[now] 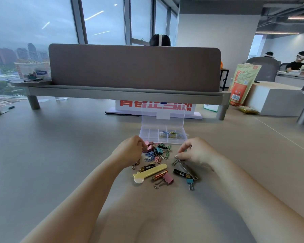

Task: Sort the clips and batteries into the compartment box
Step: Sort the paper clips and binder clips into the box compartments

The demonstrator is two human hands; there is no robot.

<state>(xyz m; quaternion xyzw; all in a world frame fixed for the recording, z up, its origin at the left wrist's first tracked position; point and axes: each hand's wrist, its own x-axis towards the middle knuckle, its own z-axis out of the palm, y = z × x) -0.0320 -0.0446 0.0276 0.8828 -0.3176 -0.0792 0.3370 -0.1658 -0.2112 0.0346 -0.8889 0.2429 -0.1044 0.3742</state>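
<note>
Your two bare forearms are reaching in from the bottom edge over the grey table (60, 155), with the hands staying apart. Your left hand (128, 151) is curling its fingers onto the left edge of the heap of coloured paper clips and binder clips (156, 152). Your knuckles are hiding whether it is gripping one. A pale yellow plastic case (150, 172) is lying nearer you. Just beyond the heap, the clear plastic compartment box (147, 133) is sitting open with its lid upright and is holding coloured paper clips in its middle and right cells. Three black-and-gold batteries (182, 173) are lying loose beside a pink binder clip (168, 178) and a blue binder clip (190, 181). Your right hand (195, 153) is drawing thumb and fingers together over a silvery clip (175, 162). You cannot tell whether it is pinching it.
</note>
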